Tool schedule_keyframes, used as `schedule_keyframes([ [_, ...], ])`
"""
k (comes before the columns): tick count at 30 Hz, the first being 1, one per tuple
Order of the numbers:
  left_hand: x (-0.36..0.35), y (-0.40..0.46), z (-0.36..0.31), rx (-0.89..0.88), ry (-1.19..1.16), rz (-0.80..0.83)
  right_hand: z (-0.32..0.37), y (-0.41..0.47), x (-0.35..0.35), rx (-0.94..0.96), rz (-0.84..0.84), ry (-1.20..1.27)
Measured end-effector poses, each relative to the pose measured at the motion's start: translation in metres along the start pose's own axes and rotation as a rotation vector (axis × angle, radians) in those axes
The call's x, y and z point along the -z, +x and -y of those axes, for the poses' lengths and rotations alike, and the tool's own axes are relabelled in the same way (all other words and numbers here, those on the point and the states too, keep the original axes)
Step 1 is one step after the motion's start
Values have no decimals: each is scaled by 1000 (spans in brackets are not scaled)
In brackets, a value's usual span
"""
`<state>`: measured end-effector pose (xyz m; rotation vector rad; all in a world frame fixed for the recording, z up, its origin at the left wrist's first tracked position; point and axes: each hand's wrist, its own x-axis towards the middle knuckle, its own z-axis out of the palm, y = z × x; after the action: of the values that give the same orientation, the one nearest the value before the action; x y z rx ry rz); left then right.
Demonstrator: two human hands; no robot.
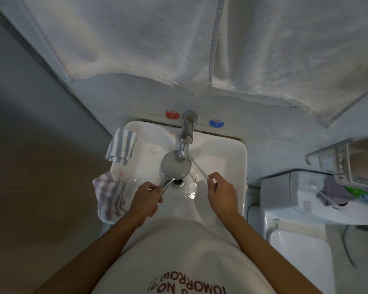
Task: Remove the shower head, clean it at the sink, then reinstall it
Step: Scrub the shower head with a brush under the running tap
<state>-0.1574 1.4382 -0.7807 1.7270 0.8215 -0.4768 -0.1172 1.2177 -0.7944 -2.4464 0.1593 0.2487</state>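
The chrome shower head (175, 165) lies face up over the white sink (232, 158), its round face right under the chrome faucet (186, 136). My left hand (148, 197) grips its handle near the drain (178, 181). My right hand (220, 193) pinches a thin white toothbrush (200, 169) whose tip reaches the right rim of the shower head face. Water glistens in the basin.
A grey-striped cloth (121, 146) and a purple-striped cloth (109, 197) hang over the sink's left rim. Red (172, 114) and blue (216, 123) tap knobs sit on the wall behind. White towels (157, 39) hang above. A toilet tank (319, 200) and wire rack (348, 162) stand to the right.
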Motion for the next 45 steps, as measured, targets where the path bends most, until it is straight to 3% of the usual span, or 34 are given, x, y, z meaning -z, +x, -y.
schedule_keyframes([
  [7, -7, -5, -1, -100, 194, 29, 6, 2, -1, 48, 2, -13],
  [13, -3, 2, 4, -200, 394, -40, 8, 6, -5, 69, 15, 6],
  [22, -5, 2, 2, -22, 55, -22, 0, -3, -1, 60, 38, -17],
  [25, -6, 1, 3, -31, 73, -14, -1, -4, -1, 48, 20, -32],
  [32, -6, 1, 7, -205, 401, 5, 7, 0, -3, 69, 52, 14],
  [40, -5, 4, -2, -25, 77, -63, 5, -6, 1, 80, 85, -76],
  [45, -5, 5, 4, -160, 302, -53, 6, -5, 1, 64, 52, -57],
])
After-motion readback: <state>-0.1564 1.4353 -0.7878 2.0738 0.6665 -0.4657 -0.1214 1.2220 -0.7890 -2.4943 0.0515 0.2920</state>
